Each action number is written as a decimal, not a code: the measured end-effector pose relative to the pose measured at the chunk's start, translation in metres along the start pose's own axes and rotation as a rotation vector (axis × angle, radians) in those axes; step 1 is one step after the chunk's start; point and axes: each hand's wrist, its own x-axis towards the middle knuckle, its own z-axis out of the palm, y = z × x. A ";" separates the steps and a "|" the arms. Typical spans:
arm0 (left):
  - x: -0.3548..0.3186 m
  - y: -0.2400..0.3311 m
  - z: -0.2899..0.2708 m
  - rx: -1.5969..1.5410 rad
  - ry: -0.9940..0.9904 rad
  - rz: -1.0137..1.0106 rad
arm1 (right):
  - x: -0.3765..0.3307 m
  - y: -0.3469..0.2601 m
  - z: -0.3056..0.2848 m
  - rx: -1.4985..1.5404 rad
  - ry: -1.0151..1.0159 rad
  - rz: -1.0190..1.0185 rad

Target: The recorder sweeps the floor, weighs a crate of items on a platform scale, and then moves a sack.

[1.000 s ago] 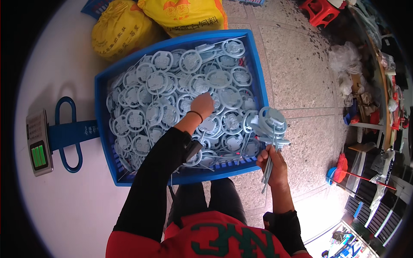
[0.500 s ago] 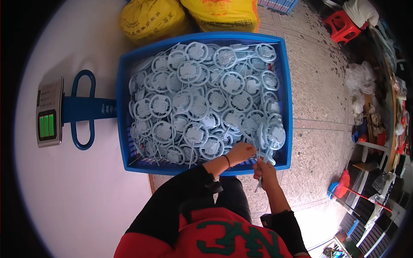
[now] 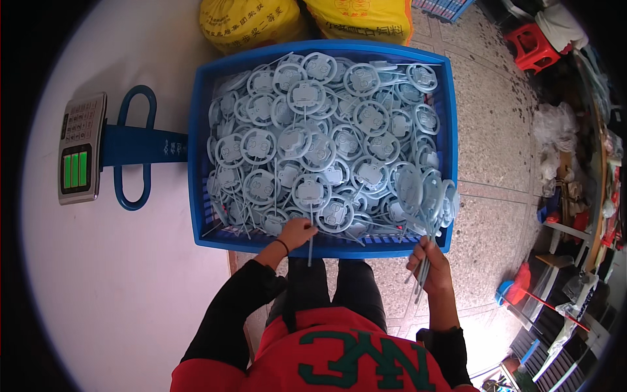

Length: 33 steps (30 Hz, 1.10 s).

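Note:
A blue plastic crate (image 3: 197, 196) holds a heap of light-blue plastic rings on sticks (image 3: 319, 151), each with a flat raised shape inside the ring. At the crate's near edge, my left hand (image 3: 298, 234) is closed on the stick of one ring-headed piece (image 3: 309, 192), whose head lies on the heap. My right hand (image 3: 434, 262), at the near right corner, grips a bunch of ring-headed sticks (image 3: 431, 196). Their heads fan out upward over the crate's corner, and the stick ends hang below my fingers.
Left of the crate, a scale display (image 3: 81, 157) on a blue bracket (image 3: 145, 145) adjoins a white surface (image 3: 130, 294). Yellow sacks (image 3: 359, 23) stand behind the crate. A red stool (image 3: 532, 49) and cluttered shelving (image 3: 591, 215) are at the right.
My left hand has moved left from beside my right hand to another stick. My right hand has shifted right, with the bunch now more spread out. The view has shifted slightly.

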 end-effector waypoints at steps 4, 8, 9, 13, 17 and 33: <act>-0.016 0.099 0.028 -0.874 -0.299 -0.036 | 0.029 0.014 0.016 -0.313 0.080 0.036; 0.008 0.144 0.063 -0.610 -0.233 0.116 | 0.048 0.038 0.031 -0.342 0.083 0.104; 0.012 0.146 0.063 -0.621 -0.240 0.145 | 0.050 0.037 0.028 -0.421 0.095 0.087; 0.023 0.141 0.043 -0.373 -0.124 0.288 | 0.061 0.032 0.018 -0.878 0.099 -0.122; 0.027 0.102 -0.013 0.196 0.208 0.189 | 0.092 0.053 -0.044 -1.383 0.117 -0.453; 0.076 0.055 -0.036 0.687 0.881 0.349 | 0.121 0.094 -0.097 -1.776 0.275 -0.221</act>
